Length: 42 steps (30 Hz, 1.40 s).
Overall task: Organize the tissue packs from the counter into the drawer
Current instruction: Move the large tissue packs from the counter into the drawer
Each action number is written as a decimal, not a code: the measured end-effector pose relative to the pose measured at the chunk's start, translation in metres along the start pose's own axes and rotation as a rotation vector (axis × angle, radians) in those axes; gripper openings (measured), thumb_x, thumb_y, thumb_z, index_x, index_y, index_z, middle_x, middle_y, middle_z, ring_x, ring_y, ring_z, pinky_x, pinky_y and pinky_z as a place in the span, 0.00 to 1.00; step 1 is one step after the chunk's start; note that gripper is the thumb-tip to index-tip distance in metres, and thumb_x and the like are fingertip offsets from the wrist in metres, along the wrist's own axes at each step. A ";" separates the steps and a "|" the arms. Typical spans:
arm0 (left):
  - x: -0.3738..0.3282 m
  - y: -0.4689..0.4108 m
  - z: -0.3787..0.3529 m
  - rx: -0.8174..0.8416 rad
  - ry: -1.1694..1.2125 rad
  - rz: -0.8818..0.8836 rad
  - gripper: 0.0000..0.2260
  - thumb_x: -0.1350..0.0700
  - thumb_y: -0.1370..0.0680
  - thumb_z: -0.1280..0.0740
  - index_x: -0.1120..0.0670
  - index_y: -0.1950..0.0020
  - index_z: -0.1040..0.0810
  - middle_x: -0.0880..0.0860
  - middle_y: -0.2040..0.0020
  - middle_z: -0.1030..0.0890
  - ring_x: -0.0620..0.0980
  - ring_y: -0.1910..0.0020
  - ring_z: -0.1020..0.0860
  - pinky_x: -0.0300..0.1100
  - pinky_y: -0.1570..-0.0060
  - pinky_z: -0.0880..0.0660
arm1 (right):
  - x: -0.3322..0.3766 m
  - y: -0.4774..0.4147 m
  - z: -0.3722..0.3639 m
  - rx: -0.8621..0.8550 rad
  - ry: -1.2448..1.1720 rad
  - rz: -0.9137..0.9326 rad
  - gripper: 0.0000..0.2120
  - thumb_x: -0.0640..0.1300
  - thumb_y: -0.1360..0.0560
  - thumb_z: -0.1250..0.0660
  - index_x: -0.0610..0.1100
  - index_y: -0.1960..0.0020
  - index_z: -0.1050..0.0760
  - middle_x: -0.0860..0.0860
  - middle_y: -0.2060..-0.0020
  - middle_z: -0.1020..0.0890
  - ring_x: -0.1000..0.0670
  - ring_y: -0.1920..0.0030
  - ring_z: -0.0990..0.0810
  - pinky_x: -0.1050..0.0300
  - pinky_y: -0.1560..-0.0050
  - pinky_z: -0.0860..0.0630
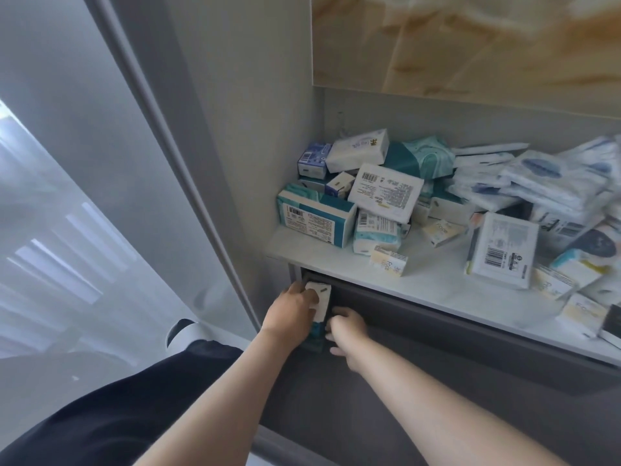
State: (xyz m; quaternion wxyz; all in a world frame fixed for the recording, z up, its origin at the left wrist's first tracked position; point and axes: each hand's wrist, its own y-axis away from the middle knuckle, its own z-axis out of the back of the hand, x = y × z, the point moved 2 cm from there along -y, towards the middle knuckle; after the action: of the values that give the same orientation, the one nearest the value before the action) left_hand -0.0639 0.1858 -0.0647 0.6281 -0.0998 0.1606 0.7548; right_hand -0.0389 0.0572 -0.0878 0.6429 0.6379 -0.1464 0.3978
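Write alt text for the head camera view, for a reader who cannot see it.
Both bare hands reach into the far left corner of an open grey drawer, the left hand holding a white and teal tissue pack and the right hand beside it. Above, a white counter holds a loose pile of tissue packs.

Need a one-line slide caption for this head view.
Both hands, left hand and right hand, seat a tissue pack in the drawer's corner; packs crowd the counter.
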 end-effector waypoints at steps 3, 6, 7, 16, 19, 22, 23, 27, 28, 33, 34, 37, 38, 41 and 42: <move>-0.001 0.001 -0.001 0.025 0.077 -0.043 0.19 0.62 0.26 0.31 0.53 0.35 0.24 0.54 0.36 0.30 0.55 0.38 0.28 0.44 0.40 0.27 | 0.004 0.006 -0.003 0.083 0.001 0.043 0.27 0.37 0.22 0.43 0.52 0.25 0.35 0.49 0.40 0.23 0.47 0.45 0.22 0.52 0.50 0.20; 0.001 0.003 0.001 -0.017 0.007 -0.058 0.20 0.70 0.27 0.35 0.54 0.38 0.23 0.54 0.38 0.28 0.56 0.39 0.28 0.45 0.47 0.26 | 0.003 0.007 0.002 0.059 0.019 0.116 0.30 0.34 0.25 0.41 0.53 0.25 0.33 0.50 0.38 0.23 0.48 0.42 0.23 0.51 0.45 0.22; 0.002 0.005 0.002 -0.028 -0.031 -0.052 0.19 0.70 0.27 0.35 0.54 0.39 0.23 0.54 0.38 0.28 0.56 0.39 0.28 0.47 0.49 0.25 | 0.003 0.008 0.004 0.059 0.025 0.131 0.31 0.34 0.26 0.40 0.54 0.26 0.33 0.51 0.36 0.23 0.48 0.41 0.24 0.51 0.44 0.24; -0.008 -0.004 0.024 0.176 -0.337 0.000 0.25 0.59 0.26 0.32 0.47 0.29 0.31 0.52 0.32 0.28 0.53 0.33 0.29 0.45 0.35 0.34 | 0.016 0.017 0.021 0.193 0.349 0.208 0.30 0.35 0.23 0.39 0.50 0.23 0.37 0.48 0.28 0.29 0.47 0.35 0.27 0.60 0.45 0.26; -0.021 -0.014 0.050 0.205 -0.161 0.017 0.19 0.54 0.24 0.32 0.46 0.33 0.27 0.48 0.35 0.23 0.50 0.37 0.25 0.45 0.38 0.28 | 0.044 0.027 0.038 0.021 0.579 0.430 0.19 0.39 0.23 0.40 0.51 0.34 0.25 0.51 0.38 0.21 0.49 0.40 0.23 0.56 0.41 0.25; -0.037 -0.026 0.083 0.114 -0.038 -0.016 0.15 0.54 0.23 0.33 0.48 0.36 0.24 0.48 0.39 0.21 0.49 0.41 0.23 0.45 0.39 0.26 | 0.085 0.046 0.052 -0.226 0.676 0.782 0.11 0.42 0.23 0.39 0.52 0.45 0.21 0.55 0.46 0.19 0.51 0.47 0.21 0.55 0.49 0.23; -0.040 -0.028 0.093 0.069 -0.015 -0.026 0.15 0.55 0.22 0.34 0.48 0.36 0.25 0.49 0.39 0.22 0.49 0.42 0.24 0.45 0.40 0.26 | 0.098 0.049 0.055 -0.283 0.691 0.869 0.10 0.42 0.23 0.38 0.51 0.45 0.22 0.55 0.46 0.20 0.50 0.47 0.21 0.55 0.50 0.24; -0.040 -0.034 0.111 -0.055 -0.045 -0.113 0.22 0.58 0.22 0.35 0.50 0.27 0.32 0.53 0.29 0.31 0.53 0.31 0.32 0.48 0.33 0.31 | 0.144 0.045 0.055 -0.440 0.986 1.106 0.22 0.40 0.26 0.34 0.45 0.32 0.28 0.46 0.36 0.27 0.43 0.39 0.27 0.48 0.44 0.25; -0.038 -0.035 0.112 -0.072 -0.039 -0.135 0.25 0.59 0.22 0.35 0.51 0.25 0.35 0.53 0.26 0.34 0.54 0.29 0.35 0.48 0.31 0.33 | 0.153 0.042 0.054 -0.486 1.123 1.110 0.27 0.41 0.26 0.33 0.44 0.28 0.32 0.45 0.32 0.29 0.41 0.35 0.30 0.46 0.40 0.29; -0.039 -0.054 0.111 -0.160 0.049 -0.255 0.32 0.63 0.24 0.34 0.54 0.21 0.42 0.55 0.23 0.38 0.54 0.25 0.41 0.45 0.26 0.43 | 0.167 0.021 0.041 -0.484 1.543 1.030 0.33 0.42 0.25 0.35 0.44 0.22 0.40 0.43 0.20 0.46 0.39 0.21 0.55 0.38 0.25 0.58; -0.041 -0.057 0.111 -0.175 0.062 -0.271 0.33 0.65 0.24 0.34 0.56 0.21 0.43 0.56 0.22 0.40 0.54 0.24 0.42 0.43 0.25 0.46 | 0.164 0.018 0.037 -0.511 1.502 1.063 0.31 0.41 0.27 0.32 0.43 0.25 0.36 0.42 0.22 0.40 0.38 0.21 0.51 0.37 0.26 0.57; -0.037 -0.065 0.114 -0.177 0.046 -0.299 0.36 0.68 0.25 0.35 0.59 0.21 0.47 0.58 0.21 0.45 0.55 0.22 0.47 0.41 0.25 0.50 | 0.155 0.016 0.026 -0.636 1.353 1.234 0.25 0.37 0.41 0.23 0.42 0.44 0.22 0.44 0.47 0.18 0.39 0.38 0.26 0.41 0.38 0.41; -0.032 -0.066 0.115 -0.166 0.021 -0.299 0.36 0.69 0.25 0.35 0.59 0.20 0.48 0.58 0.21 0.45 0.56 0.22 0.47 0.43 0.24 0.49 | 0.153 0.017 0.023 -0.664 1.303 1.279 0.24 0.36 0.44 0.23 0.42 0.49 0.22 0.45 0.54 0.18 0.40 0.45 0.23 0.43 0.43 0.39; -0.021 -0.063 0.120 -0.156 -0.073 -0.323 0.36 0.68 0.26 0.34 0.58 0.21 0.45 0.59 0.22 0.42 0.58 0.23 0.45 0.49 0.25 0.44 | 0.152 0.022 0.022 -0.595 1.048 1.321 0.21 0.39 0.43 0.24 0.45 0.52 0.26 0.49 0.58 0.21 0.44 0.54 0.24 0.49 0.51 0.37; -0.018 -0.062 0.121 -0.172 -0.098 -0.346 0.35 0.67 0.27 0.33 0.58 0.22 0.42 0.59 0.23 0.39 0.59 0.25 0.42 0.52 0.27 0.41 | 0.152 0.025 0.024 -0.522 0.917 1.301 0.21 0.41 0.42 0.24 0.46 0.51 0.28 0.50 0.57 0.22 0.46 0.55 0.24 0.51 0.53 0.35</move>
State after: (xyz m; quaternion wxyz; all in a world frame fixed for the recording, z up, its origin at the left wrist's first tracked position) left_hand 0.0061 0.2233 0.0468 0.7447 -0.1424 0.0450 0.6505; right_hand 0.0489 0.0805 0.0385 0.4080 0.0319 -0.2965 0.8629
